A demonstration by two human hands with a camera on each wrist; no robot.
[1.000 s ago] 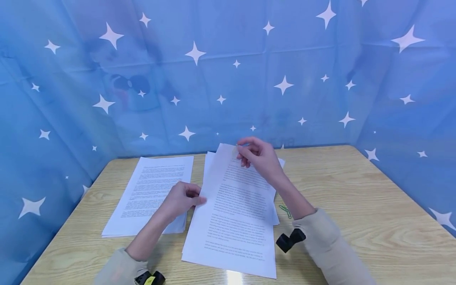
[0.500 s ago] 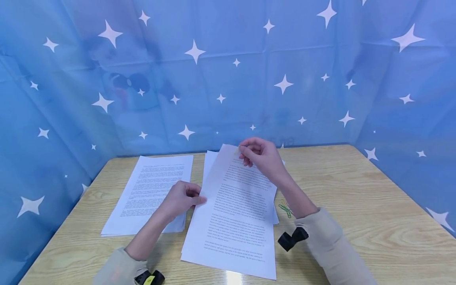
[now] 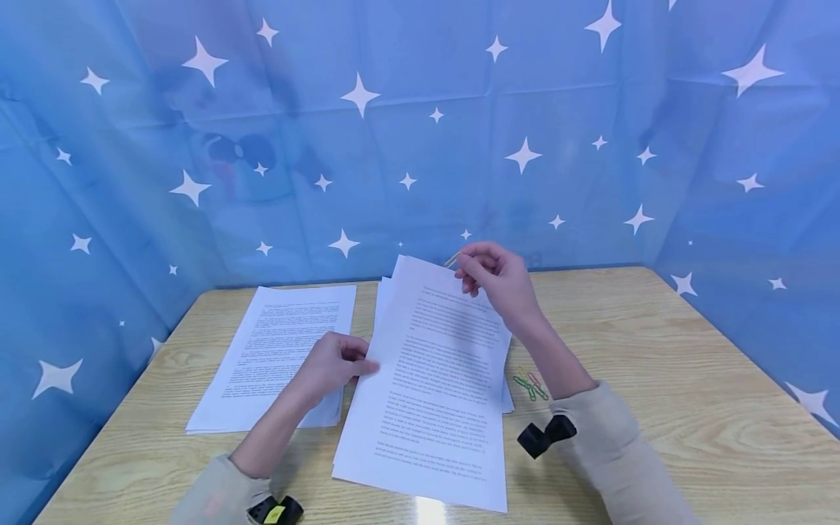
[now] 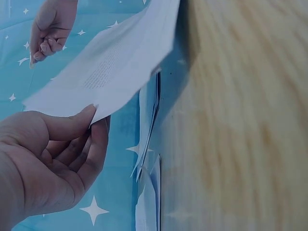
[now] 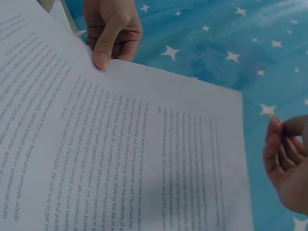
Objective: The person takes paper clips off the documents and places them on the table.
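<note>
My left hand (image 3: pixel 331 367) pinches the left edge of a few printed sheets (image 3: pixel 433 408), thumb on top, and holds them raised and tilted above the table. In the left wrist view the thumb (image 4: pixel 82 118) presses on the paper's edge. Just beyond the sheets' top edge, my right hand (image 3: pixel 495 281) pinches a small yellowish paper clip (image 3: pixel 451 259) between thumb and fingertips. A gap separates that hand (image 5: pixel 288 161) from the paper in the right wrist view. Under the held sheets lies more paper (image 3: pixel 383 292), mostly covered.
A stack of printed paper (image 3: pixel 282 350) lies on the left of the wooden table (image 3: pixel 656 350). Several coloured paper clips (image 3: pixel 530 384) lie near my right forearm. A blue curtain with white stars (image 3: pixel 420 131) stands behind the table.
My right hand has moved up and to the right, off the top of the sheets, with the paper clip in its fingers. The left hand keeps its hold in place.
</note>
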